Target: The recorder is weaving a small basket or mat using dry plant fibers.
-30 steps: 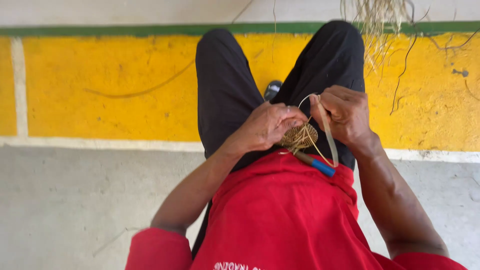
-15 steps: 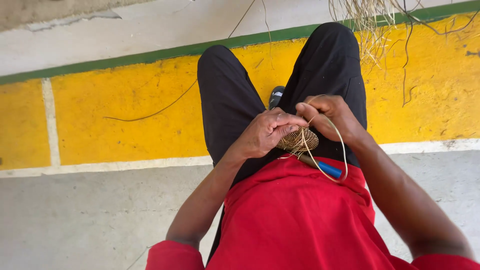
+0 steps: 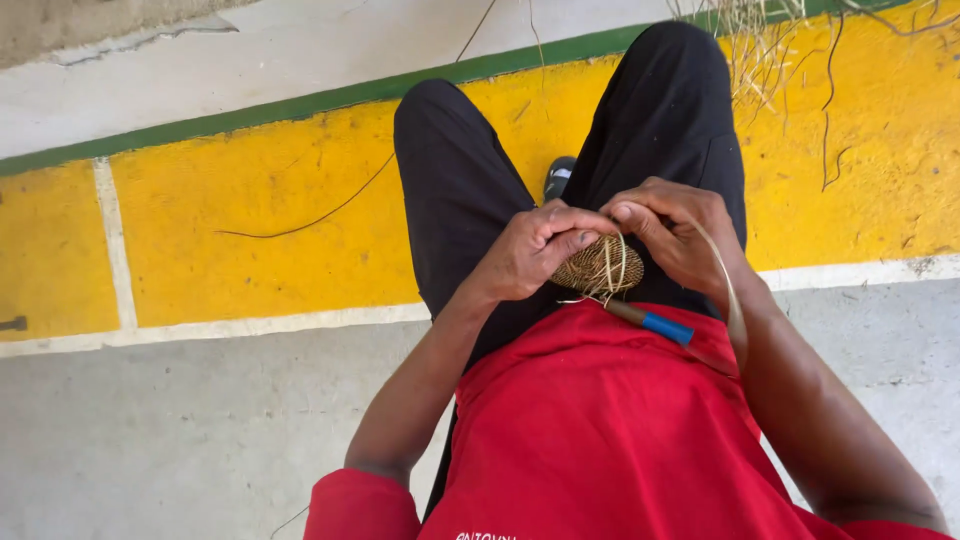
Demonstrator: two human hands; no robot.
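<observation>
Small round coiled straw disc (image 3: 598, 266) sitting over my lap, both hands pinching it. Left hand (image 3: 530, 250) fingers closed on edge; right hand (image 3: 675, 235) now drawing pale fibre strand (image 3: 732, 300) tighter, loop shrinking since a second ago. Blue-handled tool (image 3: 655, 323) tucked underneath.

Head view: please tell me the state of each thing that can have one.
left hand: closed on the woven disc
right hand: pinching a pale strand
woven disc: small, held between both hands
pale strand: looped over the right wrist
blue-tipped tool: lying on the lap
</observation>
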